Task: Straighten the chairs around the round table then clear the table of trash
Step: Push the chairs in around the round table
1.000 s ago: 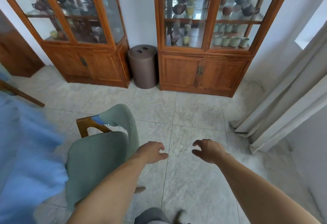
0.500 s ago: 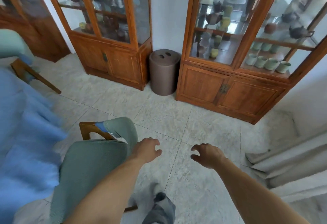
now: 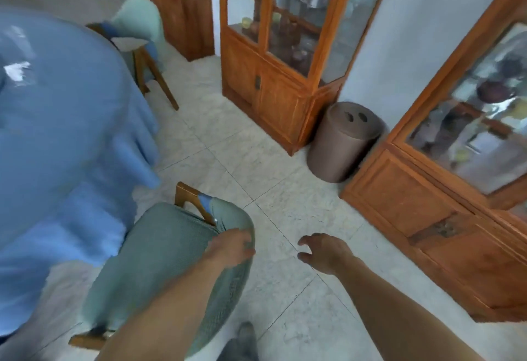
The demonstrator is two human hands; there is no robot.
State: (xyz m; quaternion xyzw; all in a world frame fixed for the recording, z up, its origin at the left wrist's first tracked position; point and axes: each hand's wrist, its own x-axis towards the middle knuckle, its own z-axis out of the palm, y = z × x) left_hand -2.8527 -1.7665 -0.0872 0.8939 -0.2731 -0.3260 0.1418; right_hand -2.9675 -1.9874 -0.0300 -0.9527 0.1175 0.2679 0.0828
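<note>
Pale tiled floor [image 3: 216, 144], wooden glass-front cabinets [image 3: 285, 75] along wall. Round bench under blue cloth [image 3: 57, 121] at left. Near green chair [image 3: 159, 261] just beside it; left hand [image 3: 232, 248] rests on its backrest top, grip unclear. Right hand [image 3: 325, 249] hangs free over floor, fingers loosely curled. Second chair [image 3: 137, 27] behind bench.

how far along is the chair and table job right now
Early. Nothing looks finished. In hand: the left hand rests on the back of the near green chair, which sits by the blue-clothed table; the right hand hangs free. Left: the far chair, and something pale on the table, too blurred to identify.
</note>
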